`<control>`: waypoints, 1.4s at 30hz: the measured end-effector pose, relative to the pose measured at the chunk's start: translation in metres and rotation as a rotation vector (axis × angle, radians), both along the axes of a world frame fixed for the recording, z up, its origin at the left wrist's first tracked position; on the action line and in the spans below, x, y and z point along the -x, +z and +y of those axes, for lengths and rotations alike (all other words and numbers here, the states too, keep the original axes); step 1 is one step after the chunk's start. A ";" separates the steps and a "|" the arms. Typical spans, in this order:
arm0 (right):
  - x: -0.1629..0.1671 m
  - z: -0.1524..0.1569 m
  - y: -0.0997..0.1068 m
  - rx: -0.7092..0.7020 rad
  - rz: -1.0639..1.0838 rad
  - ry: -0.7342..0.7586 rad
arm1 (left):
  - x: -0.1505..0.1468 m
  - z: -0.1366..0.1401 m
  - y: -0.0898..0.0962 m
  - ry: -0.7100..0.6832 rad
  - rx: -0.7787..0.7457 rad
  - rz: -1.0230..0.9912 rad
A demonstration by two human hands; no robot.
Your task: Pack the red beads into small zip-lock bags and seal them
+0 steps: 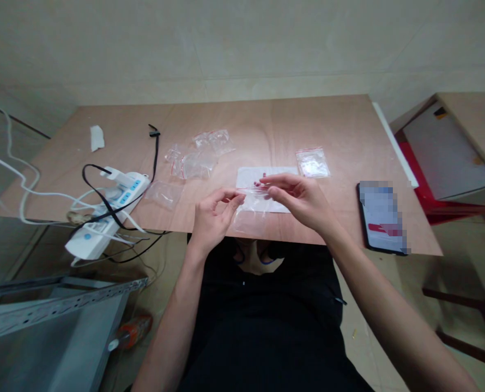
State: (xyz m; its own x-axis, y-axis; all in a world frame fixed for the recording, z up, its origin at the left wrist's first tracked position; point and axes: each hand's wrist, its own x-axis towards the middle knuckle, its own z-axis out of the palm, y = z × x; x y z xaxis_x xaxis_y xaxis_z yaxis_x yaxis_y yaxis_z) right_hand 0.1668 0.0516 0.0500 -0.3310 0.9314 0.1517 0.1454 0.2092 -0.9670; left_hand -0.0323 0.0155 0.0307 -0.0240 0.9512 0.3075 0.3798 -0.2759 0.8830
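Wooden table (332, 128), limp, clear plastic bag (250, 220) with red-lined edge, left fingers (237, 199) pinching it, right fingers' (281, 179) grip unclear

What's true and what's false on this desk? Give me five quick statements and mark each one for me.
1. The left hand pinches a clear zip bag. True.
2. The smartphone lies to the left of both hands. False: it lies to the right of them.
3. Small dark red pieces lie on the white sheet. True.
4. Nothing is plugged into the power strip. False: plugs with cables sit in it.
5. The bottle with the orange label stands on the tabletop. False: it is down below the tabletop, at the left.
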 end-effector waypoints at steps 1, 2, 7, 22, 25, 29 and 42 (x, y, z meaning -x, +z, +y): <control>-0.001 0.001 0.004 -0.002 -0.020 0.011 | 0.000 -0.001 0.002 -0.022 -0.017 0.039; -0.002 0.003 0.008 -0.005 -0.055 0.039 | 0.000 -0.001 0.004 -0.044 -0.028 0.066; -0.003 0.010 0.022 0.015 -0.180 0.246 | -0.002 -0.006 0.003 -0.083 0.065 -0.017; -0.008 0.015 0.012 0.182 -0.114 0.230 | -0.003 -0.006 -0.012 -0.020 0.024 0.113; -0.002 0.008 0.014 0.072 -0.234 0.210 | -0.016 -0.004 -0.004 -0.068 -0.099 0.298; 0.002 0.000 0.017 -0.067 -0.325 0.251 | -0.032 0.000 -0.005 -0.097 -0.120 0.298; 0.000 0.033 -0.064 -0.183 -0.632 -0.120 | -0.012 -0.002 -0.016 0.072 -0.030 0.206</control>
State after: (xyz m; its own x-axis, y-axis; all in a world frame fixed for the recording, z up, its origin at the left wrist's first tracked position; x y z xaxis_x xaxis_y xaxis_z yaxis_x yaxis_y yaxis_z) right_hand 0.1669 0.0848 -0.0139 -0.3035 0.9450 0.1218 0.7047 0.3087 -0.6388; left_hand -0.0206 0.0135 0.0143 -0.0258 0.9397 0.3411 0.5709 -0.2663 0.7767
